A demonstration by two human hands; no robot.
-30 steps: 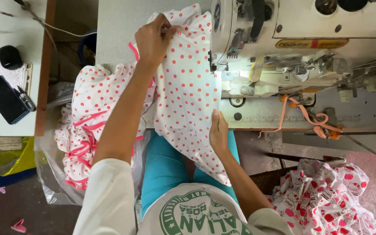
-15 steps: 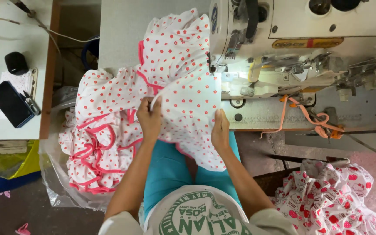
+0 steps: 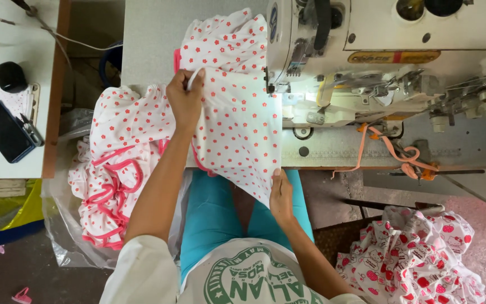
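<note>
1. Nearest the camera, the right hand (image 3: 281,194) rests on the lower corner of the white dotted fabric piece (image 3: 237,124), above the teal-clad lap (image 3: 215,219). Its fingers lie together along the cloth's edge; whether the grip pinches the cloth or only presses on it cannot be told.
2. At the lower right, a heap of white fabric with red prints (image 3: 417,253) lies on the floor, well apart from both hands.
3. At the left, a pile of dotted pieces with pink trim (image 3: 116,163) hangs over the edge of the table (image 3: 147,39) into a clear plastic bag (image 3: 63,225).
4. The fabric piece lies with its long axis running from the lap up and away toward the far side of the table. Its narrow lower corner points at the person, and its wide gathered end points away, just beside the sewing machine (image 3: 389,56).
5. The left hand (image 3: 185,98) is farther out, over the middle of the piece. Its grip is closed, pinching a fold of the cloth and a narrow white strip (image 3: 193,79) at the fingertips.
6. The piece's right edge lies near the needle area of the machine, and a pink trim edge (image 3: 176,59) shows at its upper left.
7. On a side table (image 3: 29,152) at far left lie a dark phone (image 3: 4,130) and a black round object (image 3: 11,76).
</note>
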